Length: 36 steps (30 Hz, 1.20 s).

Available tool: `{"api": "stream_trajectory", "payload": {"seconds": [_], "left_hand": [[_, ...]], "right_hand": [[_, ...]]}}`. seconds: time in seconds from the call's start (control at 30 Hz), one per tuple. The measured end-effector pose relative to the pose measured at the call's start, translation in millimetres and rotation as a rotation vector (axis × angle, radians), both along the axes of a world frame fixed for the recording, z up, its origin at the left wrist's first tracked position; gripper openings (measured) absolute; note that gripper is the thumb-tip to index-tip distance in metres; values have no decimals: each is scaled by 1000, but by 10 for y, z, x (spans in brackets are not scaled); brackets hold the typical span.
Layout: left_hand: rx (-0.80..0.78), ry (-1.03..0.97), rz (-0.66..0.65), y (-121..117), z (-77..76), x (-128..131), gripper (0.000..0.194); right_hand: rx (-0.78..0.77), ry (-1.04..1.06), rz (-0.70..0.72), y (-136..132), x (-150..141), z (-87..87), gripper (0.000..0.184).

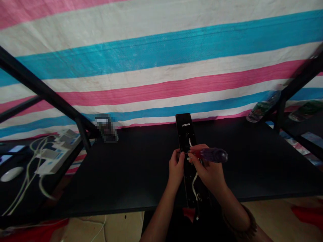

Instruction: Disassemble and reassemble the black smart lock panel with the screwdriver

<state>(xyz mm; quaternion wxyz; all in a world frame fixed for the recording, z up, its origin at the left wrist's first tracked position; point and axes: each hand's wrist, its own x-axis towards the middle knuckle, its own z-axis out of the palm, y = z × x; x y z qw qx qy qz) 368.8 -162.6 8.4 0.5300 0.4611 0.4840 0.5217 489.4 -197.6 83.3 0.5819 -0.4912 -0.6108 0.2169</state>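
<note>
A long, narrow black panel (183, 121) lies on the black table, its near end reaching over the front edge. White cables (193, 185) and small fittings show on its face. My left hand (176, 169) is closed at the panel's left edge, thumb on top. In my right hand (210, 173) is a screwdriver (214, 155) with a dark purple and red handle. It lies nearly level across the panel, its thin shaft pointing left towards my left thumb. My right fingers pinch its front part; whether the tip meets a screw is too small to tell.
A plastic bottle (262, 106) leans at the table's back right. At left are a white power strip (59, 151) with cables and a white mouse (12, 174). A blurred object (107, 129) stands back left. Black frame bars (45, 85) flank the table (121, 174); a striped sheet (161, 50) hangs behind.
</note>
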Motion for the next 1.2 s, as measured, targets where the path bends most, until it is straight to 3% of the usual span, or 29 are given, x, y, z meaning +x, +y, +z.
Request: {"api": "stream_trajectory", "payload": {"seconds": [0.07, 0.17, 0.3, 0.53, 0.73, 0.93, 1.1, 1.2], "left_hand": [[2, -2, 1, -2, -3, -3, 29], [2, 0, 9, -5, 3, -6, 29], [0, 1, 11, -4, 22, -3, 30], [-11, 4, 22, 10, 36, -2, 27], [-9, -6, 11, -1, 45, -5, 26], [14, -11, 10, -8, 61, 0, 25], [-1, -8, 8, -13, 70, -4, 27], [-7, -2, 7, -17, 81, -5, 27]], "right_hand": [[16, -58, -12, 6, 9, 36, 2], [27, -73, -49, 22, 11, 80, 12], [26, -77, 42, 12, 22, 84, 4], [-58, -152, 155, -44, 101, 25, 24], [-95, -13, 50, -15, 53, 22, 6], [-35, -26, 156, 19, 33, 17, 18], [-88, 137, 13, 14, -15, -18, 8], [-106, 205, 44, -13, -8, -1, 10]]}}
